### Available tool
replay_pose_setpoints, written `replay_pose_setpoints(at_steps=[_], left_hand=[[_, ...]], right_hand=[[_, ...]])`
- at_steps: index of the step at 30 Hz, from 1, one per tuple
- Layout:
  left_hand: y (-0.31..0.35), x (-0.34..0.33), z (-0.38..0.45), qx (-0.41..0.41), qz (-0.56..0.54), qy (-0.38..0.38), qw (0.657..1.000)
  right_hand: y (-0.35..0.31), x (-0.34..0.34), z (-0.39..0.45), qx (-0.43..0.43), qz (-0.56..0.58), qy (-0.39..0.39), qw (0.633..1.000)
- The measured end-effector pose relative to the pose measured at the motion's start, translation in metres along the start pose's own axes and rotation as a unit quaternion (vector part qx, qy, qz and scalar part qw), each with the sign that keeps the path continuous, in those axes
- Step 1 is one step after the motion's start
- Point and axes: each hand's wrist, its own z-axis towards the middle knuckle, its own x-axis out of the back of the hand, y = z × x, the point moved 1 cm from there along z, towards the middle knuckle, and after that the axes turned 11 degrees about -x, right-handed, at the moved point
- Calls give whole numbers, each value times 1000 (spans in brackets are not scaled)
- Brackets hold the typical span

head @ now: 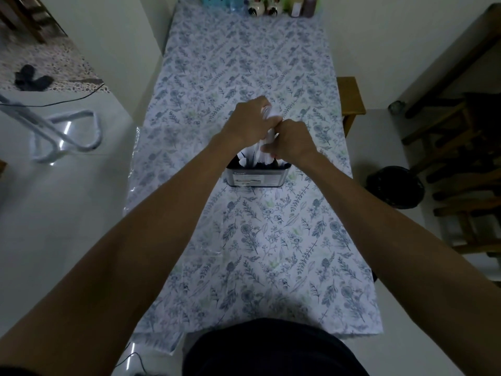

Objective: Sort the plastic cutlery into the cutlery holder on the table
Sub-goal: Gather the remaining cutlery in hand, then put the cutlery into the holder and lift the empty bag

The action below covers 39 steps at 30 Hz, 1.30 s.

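Both hands close around one bunch of white plastic cutlery [267, 137]: the left hand [250, 122] curls around its upper part, the right hand [291, 141] grips it just below, the two hands touching. Directly beneath the grip, the bunch's lower ends reach into the dark cutlery holder [257, 178], which stands upright on the floral tablecloth [271, 240]. How the pieces sit in its compartments cannot be told. Far beyond the hands, bottles and small figurines [261, 8] line the table's far edge. A dark bin [395, 187] stands on the floor to the right.
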Motion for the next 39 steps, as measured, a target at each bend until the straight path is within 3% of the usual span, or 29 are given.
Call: replay_pose_setpoints(at_steps=[6, 11, 19, 22, 24, 27, 34, 39], left_hand=[[-15, -6, -10, -21, 21, -5, 1000], [-26, -10, -18, -38, 31, -34, 998], [-24, -14, -15, -67, 92, -45, 992], [-21, -15, -15, -66, 138, -51, 987], [-20, -16, -16, -61, 162, -58, 983], [-19, -18, -19, -52, 162, -61, 983], [-12, -9, -27, -42, 211, -93, 972], [-17, 6, -45, -50, 134, -66, 987]], right_hand=[[1, -17, -12, 29, -38, 69, 996], [7, -17, -16, 33, -31, 19, 999], [12, -1, -14, 25, -54, 12, 998], [16, 7, -11, 13, -12, 8, 1000], [20, 16, -14, 11, 79, -4, 997], [23, 27, -18, 54, 144, -4, 988], [25, 27, -17, 98, 75, -17, 992], [23, 8, -21, 201, -58, 37, 977]])
